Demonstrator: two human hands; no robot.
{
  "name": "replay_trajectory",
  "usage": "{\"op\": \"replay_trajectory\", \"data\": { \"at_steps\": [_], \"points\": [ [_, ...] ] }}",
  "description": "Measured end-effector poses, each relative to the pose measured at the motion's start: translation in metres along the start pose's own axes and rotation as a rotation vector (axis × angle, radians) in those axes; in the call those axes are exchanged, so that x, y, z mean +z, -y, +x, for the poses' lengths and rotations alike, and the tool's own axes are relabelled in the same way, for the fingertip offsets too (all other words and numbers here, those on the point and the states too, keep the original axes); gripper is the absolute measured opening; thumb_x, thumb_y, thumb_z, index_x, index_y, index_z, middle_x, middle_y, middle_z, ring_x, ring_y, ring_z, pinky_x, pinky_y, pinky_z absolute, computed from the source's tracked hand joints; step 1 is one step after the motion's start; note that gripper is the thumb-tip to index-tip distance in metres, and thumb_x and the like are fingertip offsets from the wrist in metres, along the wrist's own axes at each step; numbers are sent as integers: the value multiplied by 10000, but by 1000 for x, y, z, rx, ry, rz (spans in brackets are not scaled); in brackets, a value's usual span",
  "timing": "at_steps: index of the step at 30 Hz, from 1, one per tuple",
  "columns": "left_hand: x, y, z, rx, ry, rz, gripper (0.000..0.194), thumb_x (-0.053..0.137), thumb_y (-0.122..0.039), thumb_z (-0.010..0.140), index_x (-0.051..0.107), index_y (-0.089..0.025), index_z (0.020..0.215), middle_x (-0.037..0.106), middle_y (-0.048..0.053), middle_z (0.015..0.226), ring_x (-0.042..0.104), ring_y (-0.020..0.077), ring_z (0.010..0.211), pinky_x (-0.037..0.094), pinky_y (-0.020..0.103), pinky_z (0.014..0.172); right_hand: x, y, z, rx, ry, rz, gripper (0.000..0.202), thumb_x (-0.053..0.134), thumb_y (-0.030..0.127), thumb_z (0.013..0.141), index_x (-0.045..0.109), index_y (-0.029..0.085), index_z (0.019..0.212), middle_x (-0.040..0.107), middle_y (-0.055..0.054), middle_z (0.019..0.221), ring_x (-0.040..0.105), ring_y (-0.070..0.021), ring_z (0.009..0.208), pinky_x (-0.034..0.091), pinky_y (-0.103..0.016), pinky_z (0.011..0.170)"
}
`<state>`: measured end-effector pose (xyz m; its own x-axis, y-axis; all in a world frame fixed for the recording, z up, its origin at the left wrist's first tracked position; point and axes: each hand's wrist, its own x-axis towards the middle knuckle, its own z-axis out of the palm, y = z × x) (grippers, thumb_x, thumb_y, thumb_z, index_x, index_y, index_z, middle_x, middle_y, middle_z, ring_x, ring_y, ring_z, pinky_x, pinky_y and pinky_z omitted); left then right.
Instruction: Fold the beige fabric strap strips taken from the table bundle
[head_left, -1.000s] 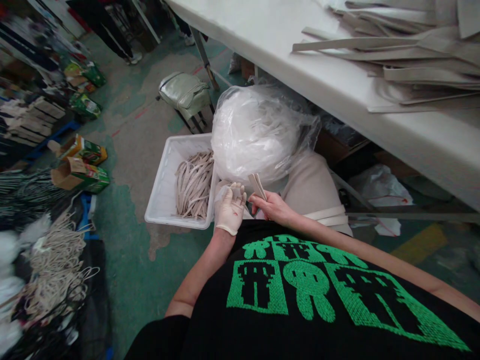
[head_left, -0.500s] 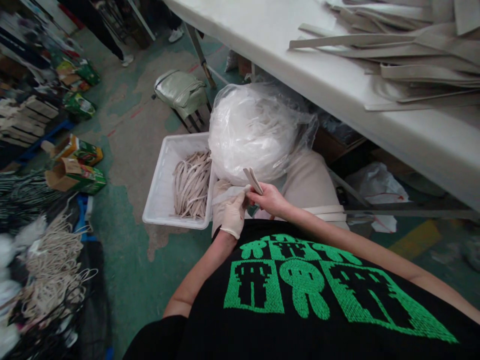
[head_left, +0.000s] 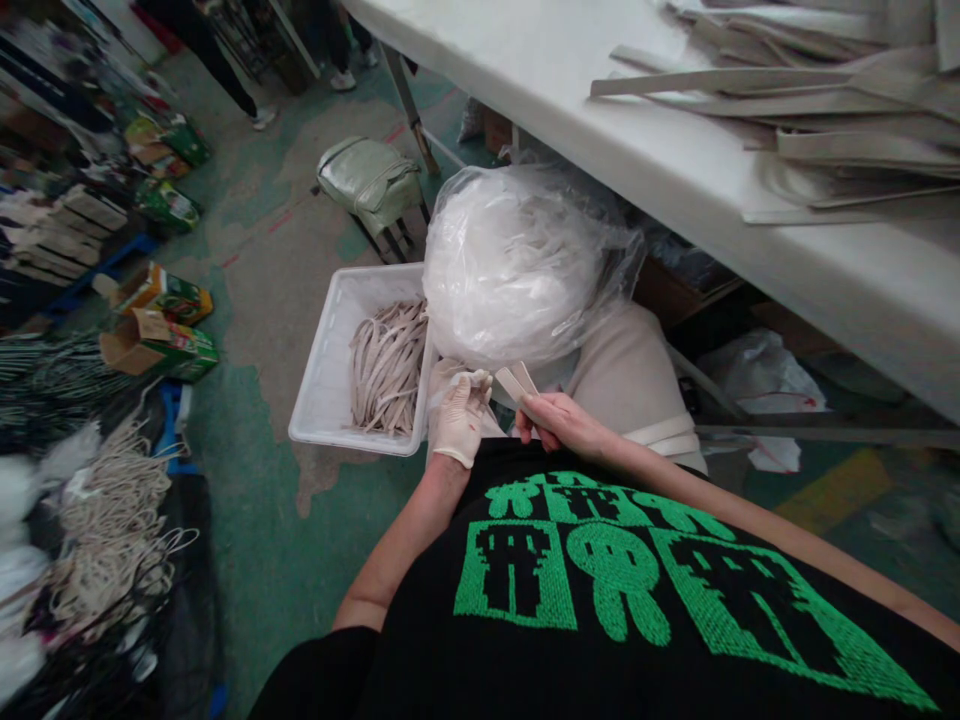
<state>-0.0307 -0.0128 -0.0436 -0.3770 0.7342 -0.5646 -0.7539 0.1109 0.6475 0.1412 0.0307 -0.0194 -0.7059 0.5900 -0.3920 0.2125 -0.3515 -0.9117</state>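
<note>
My right hand [head_left: 559,415], bare, is closed around a folded beige flat strap [head_left: 516,381], whose ends stick out past the fingers towards the left. Close beside it, in a pale glove, my left hand [head_left: 459,412] has its fingers curled together; what they pinch, if anything, is too small to make out. A gap shows between the two hands. Left of them stands a white plastic bin [head_left: 319,400] holding a heap of beige straps [head_left: 386,365]. Just beyond my hands sits a large clear plastic bag [head_left: 517,265] with pale contents.
A white-topped table [head_left: 540,90] bears a pile of long beige strips [head_left: 810,100] at the upper right. A stool with a green wrapped seat [head_left: 371,180] stands behind the bin. Bundled cords [head_left: 112,530] and open cartons [head_left: 161,345] lie at left. Other people's legs show at the top.
My hands have drawn apart: the right has moved slightly right with the strap, and the left slightly down. The whole view has shifted a little.
</note>
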Motion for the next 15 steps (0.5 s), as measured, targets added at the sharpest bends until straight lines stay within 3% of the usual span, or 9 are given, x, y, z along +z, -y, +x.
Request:
{"op": "replay_trajectory", "data": {
  "at_steps": [7,15],
  "points": [
    [3,5,-1,49,13,-27,235,856,-293,712,697,-164,827,771,31,871,730,169,890,517,325,938,7,6,5,34,3,-113,436,403,484,957,614,161,752,676,-20,652,458,-79,398,350,-214,429],
    [5,9,-6,23,40,-1,392,897,-268,648,667,-173,951,761,26,918,725,167,880,542,320,898,10,3,17,69,16,-200,420,423,466,987,629,157,789,673,-6,619,470,-76,374,362,-206,412]
  ]
}}
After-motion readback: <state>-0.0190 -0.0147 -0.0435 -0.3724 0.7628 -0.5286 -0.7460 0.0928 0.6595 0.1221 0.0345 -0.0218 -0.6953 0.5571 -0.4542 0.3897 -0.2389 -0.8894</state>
